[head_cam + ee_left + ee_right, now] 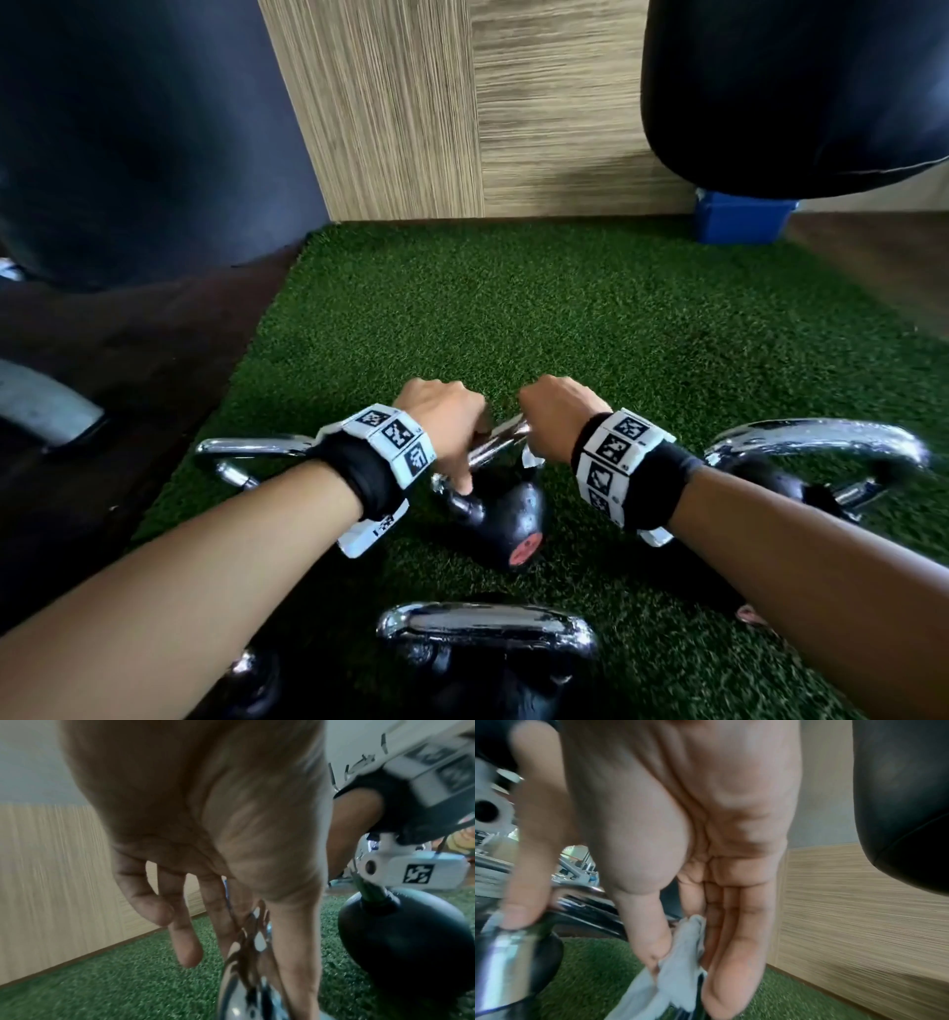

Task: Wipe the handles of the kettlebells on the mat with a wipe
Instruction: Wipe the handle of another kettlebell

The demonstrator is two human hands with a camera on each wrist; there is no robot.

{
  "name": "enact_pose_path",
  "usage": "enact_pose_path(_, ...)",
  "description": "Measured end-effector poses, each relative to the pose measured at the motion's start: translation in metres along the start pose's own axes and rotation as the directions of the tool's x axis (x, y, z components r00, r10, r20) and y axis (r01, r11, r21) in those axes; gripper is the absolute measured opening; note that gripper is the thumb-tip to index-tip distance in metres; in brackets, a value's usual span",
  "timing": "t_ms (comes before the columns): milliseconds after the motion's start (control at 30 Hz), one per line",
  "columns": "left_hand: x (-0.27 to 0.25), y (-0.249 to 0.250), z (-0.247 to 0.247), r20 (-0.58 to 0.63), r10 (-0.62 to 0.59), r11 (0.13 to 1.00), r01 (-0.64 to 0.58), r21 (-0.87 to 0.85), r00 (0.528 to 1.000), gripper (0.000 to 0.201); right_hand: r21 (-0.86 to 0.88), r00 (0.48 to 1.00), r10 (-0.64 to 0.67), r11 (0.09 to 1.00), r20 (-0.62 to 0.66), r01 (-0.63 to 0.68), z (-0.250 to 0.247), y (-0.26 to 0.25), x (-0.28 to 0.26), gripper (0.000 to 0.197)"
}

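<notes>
right hand (557, 411) grip holds wipe (680, 959) on kettlebell handle (500, 442) | left hand (441, 416) grip steadies handle | red label unreadable

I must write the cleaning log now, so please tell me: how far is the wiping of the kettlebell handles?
Done: nothing in the pictures proves any handle is already wiped. In hand: the middle kettlebell is tipped over; the left hand steadies its chrome handle, and the right hand pinches the wipe against it. Left, apparently: the left kettlebell, the right kettlebell and the near kettlebell.
</notes>
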State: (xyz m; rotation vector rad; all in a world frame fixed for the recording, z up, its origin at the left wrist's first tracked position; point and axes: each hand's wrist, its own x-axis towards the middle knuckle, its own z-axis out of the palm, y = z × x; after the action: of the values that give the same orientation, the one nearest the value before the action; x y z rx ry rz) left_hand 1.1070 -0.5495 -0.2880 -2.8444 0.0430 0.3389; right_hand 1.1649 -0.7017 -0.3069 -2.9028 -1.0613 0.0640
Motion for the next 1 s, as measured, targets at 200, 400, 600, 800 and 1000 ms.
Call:
enact_pose_path(200,-0.008,-0.017,0.005,-0.091,0.067,0.997,-0.063,0.042,0.994,0.066,-0.064,0.996,0.035,0.998,0.077,-0.030,0.000,-0.012,-0.009,0.023)
enact_pose_path(400,-0.014,-0.021,0.010,-0.162,0.130,0.991,-0.125,0.042,0.978,0.059,-0.079,0.990,0.036,0.997,0.139,-0.025,-0.007,-0.019,-0.008,0.039)
enact_pose_path(600,-0.024,-0.016,0.011,-0.168,0.132,0.990,-0.140,-0.033,0.977,0.056,-0.040,0.984,0.041,0.999,0.175,-0.035,-0.014,-0.016,-0.019,0.038)
enact_pose_path(800,-0.071,-0.022,0.018,-0.217,-0.086,0.939,0.006,-0.343,0.973,0.046,0.052,0.984,0.044,0.997,0.170,-0.054,-0.035,-0.006,-0.036,0.011)
enact_pose_path(1000,-0.133,-0.031,0.072,0.150,-0.228,0.709,0.269,-0.652,0.962,0.053,0.328,0.997,-0.066,0.943,0.027,0.053,-0.048,0.007,-0.096,0.023)
